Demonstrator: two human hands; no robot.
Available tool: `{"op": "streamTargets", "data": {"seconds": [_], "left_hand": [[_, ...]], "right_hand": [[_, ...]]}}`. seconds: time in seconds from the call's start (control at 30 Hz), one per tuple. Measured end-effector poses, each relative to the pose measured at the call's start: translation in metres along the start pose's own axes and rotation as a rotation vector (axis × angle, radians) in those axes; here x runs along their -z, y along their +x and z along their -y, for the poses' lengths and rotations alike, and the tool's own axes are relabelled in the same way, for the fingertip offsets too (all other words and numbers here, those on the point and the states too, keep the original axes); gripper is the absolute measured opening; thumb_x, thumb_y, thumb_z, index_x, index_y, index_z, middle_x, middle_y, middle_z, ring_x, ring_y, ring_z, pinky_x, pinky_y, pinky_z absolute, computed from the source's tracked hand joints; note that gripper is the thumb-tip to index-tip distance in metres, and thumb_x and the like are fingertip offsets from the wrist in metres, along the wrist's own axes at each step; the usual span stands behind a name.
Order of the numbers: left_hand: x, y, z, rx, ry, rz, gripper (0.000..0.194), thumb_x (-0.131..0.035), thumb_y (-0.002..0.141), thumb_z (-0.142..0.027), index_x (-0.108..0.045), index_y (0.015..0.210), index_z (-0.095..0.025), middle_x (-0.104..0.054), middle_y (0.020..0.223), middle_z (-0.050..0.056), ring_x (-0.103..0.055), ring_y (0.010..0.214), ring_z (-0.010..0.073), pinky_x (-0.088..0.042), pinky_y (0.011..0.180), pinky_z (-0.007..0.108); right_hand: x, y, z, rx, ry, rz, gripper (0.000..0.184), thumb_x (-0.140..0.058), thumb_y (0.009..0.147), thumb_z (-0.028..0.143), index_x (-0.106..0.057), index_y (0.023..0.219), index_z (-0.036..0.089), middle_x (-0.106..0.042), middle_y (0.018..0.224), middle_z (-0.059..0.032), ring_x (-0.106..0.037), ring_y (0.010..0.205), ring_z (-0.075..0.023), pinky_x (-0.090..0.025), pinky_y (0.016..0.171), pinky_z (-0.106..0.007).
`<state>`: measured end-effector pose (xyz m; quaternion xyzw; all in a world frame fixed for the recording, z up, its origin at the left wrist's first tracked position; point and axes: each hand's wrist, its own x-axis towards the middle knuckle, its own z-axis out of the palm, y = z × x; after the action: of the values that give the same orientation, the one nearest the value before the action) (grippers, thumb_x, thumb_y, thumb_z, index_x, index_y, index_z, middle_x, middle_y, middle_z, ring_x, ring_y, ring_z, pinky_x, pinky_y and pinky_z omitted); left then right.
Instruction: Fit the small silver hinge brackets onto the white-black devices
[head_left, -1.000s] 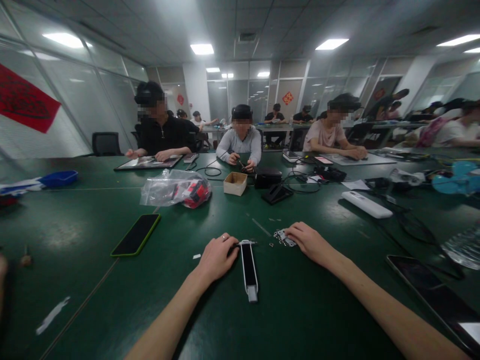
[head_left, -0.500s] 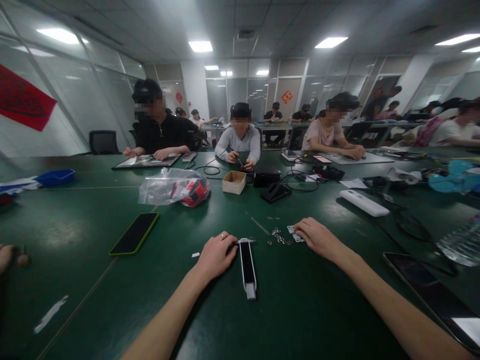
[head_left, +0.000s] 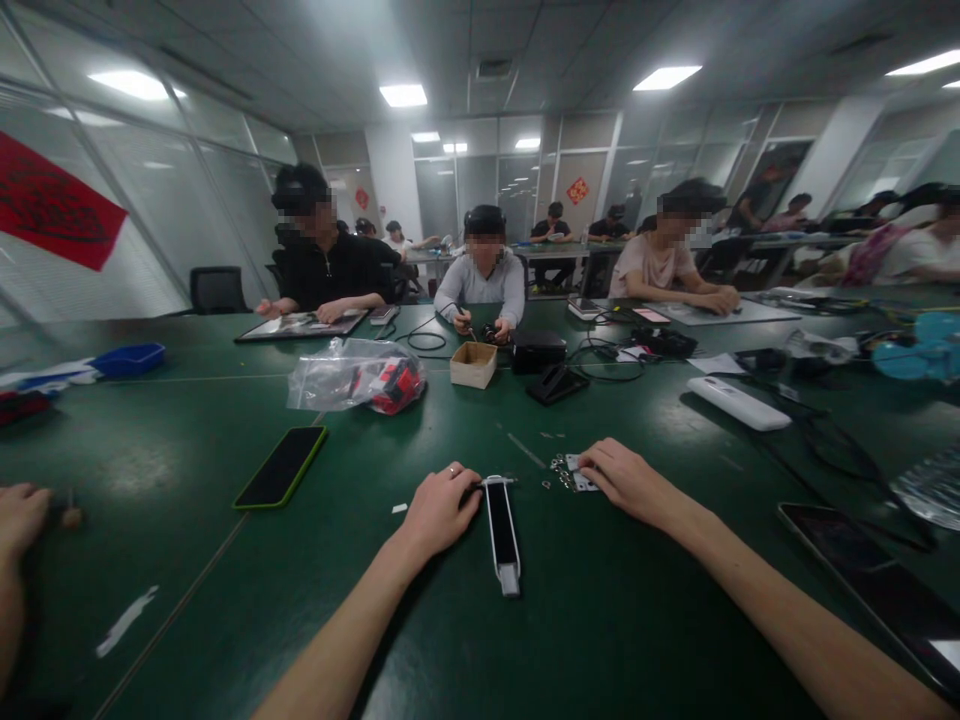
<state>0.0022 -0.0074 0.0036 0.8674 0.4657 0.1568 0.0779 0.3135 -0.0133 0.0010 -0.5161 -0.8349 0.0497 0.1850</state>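
My left hand [head_left: 444,508] rests on the table with fingers curled at the upper end of a slim white-framed thing [head_left: 502,535]. That thing has a long dark middle, a grey block at its near end and a thin crosspiece at its far end. A short dark piece shows between it and my fingertips. My right hand [head_left: 621,482] pinches a small pale grey plate with holes [head_left: 585,482], partly hidden under the fingers. Several tiny metal pieces, like nuts [head_left: 560,466], lie along the plate's left edge.
A green-edged phone [head_left: 281,467] lies to the left, a dark phone [head_left: 862,570] to the right. Further off are a plastic bag with red items [head_left: 352,378], a small open box [head_left: 473,366] and a white case [head_left: 739,403]. Another person's hand [head_left: 22,515] is at the left edge.
My right hand drew the plate right, away from the small metal pieces, then brought it back left against them. My left hand stays at the white-framed thing.
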Motion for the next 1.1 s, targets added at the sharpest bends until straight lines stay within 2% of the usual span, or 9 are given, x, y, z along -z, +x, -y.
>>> {"op": "streamTargets", "data": {"seconds": [0.13,0.37,0.5,0.6,0.77,0.97,1.1], "left_hand": [[0.0,0.0,0.0,-0.002,0.003,0.0,0.02,-0.044,0.089,-0.027,-0.059,0.102,-0.022,-0.06,0.099,0.003,-0.058,0.085,0.0163,-0.042,0.073,0.028],[-0.001,0.0,0.001,-0.011,0.007,-0.008,0.02,-0.044,0.089,-0.027,-0.059,0.102,-0.022,-0.06,0.099,0.003,-0.058,0.084,0.0165,-0.043,0.073,0.028],[-0.001,0.0,0.001,-0.008,0.007,-0.008,0.02,-0.044,0.089,-0.027,-0.059,0.102,-0.022,-0.06,0.098,0.003,-0.058,0.084,0.0164,-0.043,0.073,0.028],[-0.001,0.0,0.001,-0.009,0.007,-0.01,0.019,-0.044,0.089,-0.026,-0.059,0.101,-0.023,-0.06,0.098,0.003,-0.058,0.084,0.0161,-0.043,0.074,0.027],[-0.002,-0.001,0.001,-0.016,0.011,-0.016,0.018,-0.044,0.089,-0.027,-0.059,0.1,-0.023,-0.06,0.098,0.003,-0.058,0.083,0.016,-0.043,0.073,0.028],[-0.001,-0.001,0.001,-0.012,0.01,-0.017,0.019,-0.044,0.089,-0.027,-0.059,0.101,-0.023,-0.06,0.098,0.002,-0.058,0.084,0.0163,-0.043,0.074,0.028],[0.0,-0.001,0.0,0.0,0.011,-0.004,0.02,-0.043,0.09,-0.027,-0.059,0.102,-0.023,-0.059,0.1,0.003,-0.058,0.085,0.0163,-0.043,0.075,0.028]], "right_hand": [[0.009,-0.002,-0.007,-0.038,-0.034,-0.039,0.021,-0.042,0.09,0.027,-0.06,0.092,0.018,-0.06,0.094,-0.0096,-0.054,0.089,-0.0215,-0.047,0.081,-0.039],[0.014,-0.005,-0.015,-0.128,-0.05,0.073,0.022,-0.043,0.088,0.026,-0.062,0.094,0.017,-0.061,0.096,-0.0096,-0.055,0.09,-0.0218,-0.046,0.08,-0.038],[0.017,-0.005,-0.007,-0.119,-0.076,0.043,0.025,-0.044,0.087,0.026,-0.062,0.101,0.017,-0.059,0.102,-0.0113,-0.053,0.094,-0.0234,-0.045,0.081,-0.039],[0.018,-0.005,0.003,-0.056,-0.103,0.012,0.027,-0.047,0.086,0.027,-0.061,0.107,0.018,-0.058,0.106,-0.0114,-0.051,0.097,-0.0237,-0.044,0.083,-0.039],[0.017,-0.003,0.023,0.052,-0.116,0.15,0.025,-0.046,0.088,0.03,-0.065,0.103,0.022,-0.061,0.101,-0.0084,-0.052,0.094,-0.0228,-0.042,0.08,-0.038],[0.017,0.001,0.036,-0.026,-0.098,0.235,0.028,-0.041,0.09,0.03,-0.066,0.099,0.019,-0.062,0.099,-0.0093,-0.053,0.091,-0.0221,-0.042,0.079,-0.037],[0.013,0.0,0.032,-0.048,-0.055,0.214,0.027,-0.04,0.091,0.029,-0.065,0.096,0.019,-0.062,0.097,-0.0088,-0.054,0.089,-0.0218,-0.044,0.078,-0.037]]}}
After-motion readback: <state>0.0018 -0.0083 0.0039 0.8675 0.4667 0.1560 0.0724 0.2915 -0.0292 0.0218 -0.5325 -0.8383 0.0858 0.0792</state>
